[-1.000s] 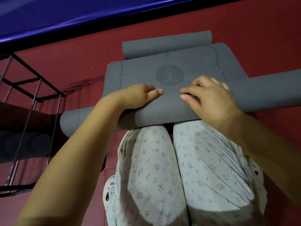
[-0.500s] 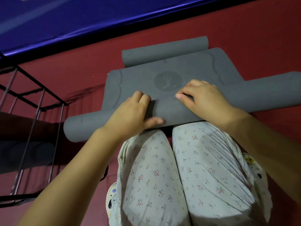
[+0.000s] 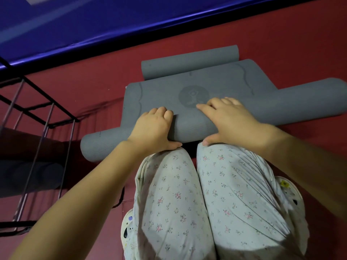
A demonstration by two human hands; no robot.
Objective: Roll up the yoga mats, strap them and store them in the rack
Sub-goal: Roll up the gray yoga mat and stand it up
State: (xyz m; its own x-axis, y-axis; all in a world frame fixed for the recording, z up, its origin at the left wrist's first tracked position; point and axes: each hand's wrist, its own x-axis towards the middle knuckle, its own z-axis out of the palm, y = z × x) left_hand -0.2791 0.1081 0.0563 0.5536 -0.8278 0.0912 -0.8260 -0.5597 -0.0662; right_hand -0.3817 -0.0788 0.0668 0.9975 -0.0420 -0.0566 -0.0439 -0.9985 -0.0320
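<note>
A grey yoga mat lies on the red floor, partly rolled. Its thick roll (image 3: 300, 102) runs left to right just in front of my knees. The flat part (image 3: 159, 94), with a round logo, stretches away from me. A thinner grey roll (image 3: 187, 62) lies at the flat part's far end. My left hand (image 3: 154, 128) wraps over the roll's left-centre, fingers on top, thumb on the near side. My right hand (image 3: 229, 115) grips the roll to the right, fingertips at the logo's edge.
A black metal rack (image 3: 47, 119) stands at the left, with dark rolled mats (image 3: 28, 175) lying on its lower level. Blue wall padding (image 3: 112, 25) runs along the back of the red floor (image 3: 281, 34). My knees in floral trousers (image 3: 187, 184) press close behind the roll.
My left hand pulled back off the flat part and re-set over the roll with its thumb behind. The right hand slid forward, and the roll now reaches the logo.
</note>
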